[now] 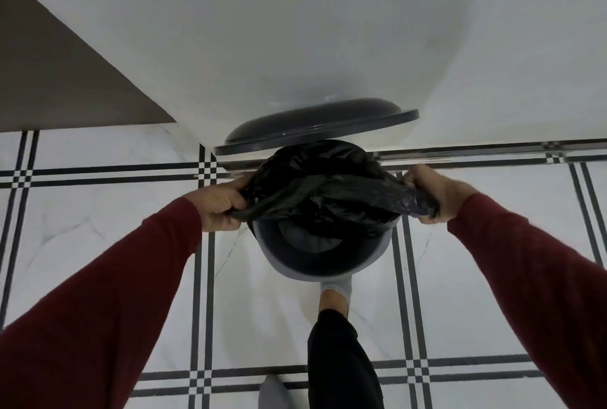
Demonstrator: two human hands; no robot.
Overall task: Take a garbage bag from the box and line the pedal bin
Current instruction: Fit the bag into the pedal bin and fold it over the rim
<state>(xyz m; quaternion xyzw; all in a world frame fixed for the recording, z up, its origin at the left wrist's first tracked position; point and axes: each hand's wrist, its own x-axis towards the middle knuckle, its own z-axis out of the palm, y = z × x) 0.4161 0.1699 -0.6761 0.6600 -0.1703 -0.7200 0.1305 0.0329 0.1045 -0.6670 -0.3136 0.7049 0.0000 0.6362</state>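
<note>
My left hand (219,205) and right hand (434,194) each gripped the black bag (323,193), stretched over the open bin's (315,269) far side.

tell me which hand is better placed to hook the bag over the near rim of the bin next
Left, marginally. The left hand grips the garbage bag edge right beside the bare near rim of the pedal bin; the right hand holds it stretched farther out to the side.

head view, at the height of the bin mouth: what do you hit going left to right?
Left hand gripping the bag edge → black garbage bag stretched over the pedal bin → right hand gripping the other edge.
</note>
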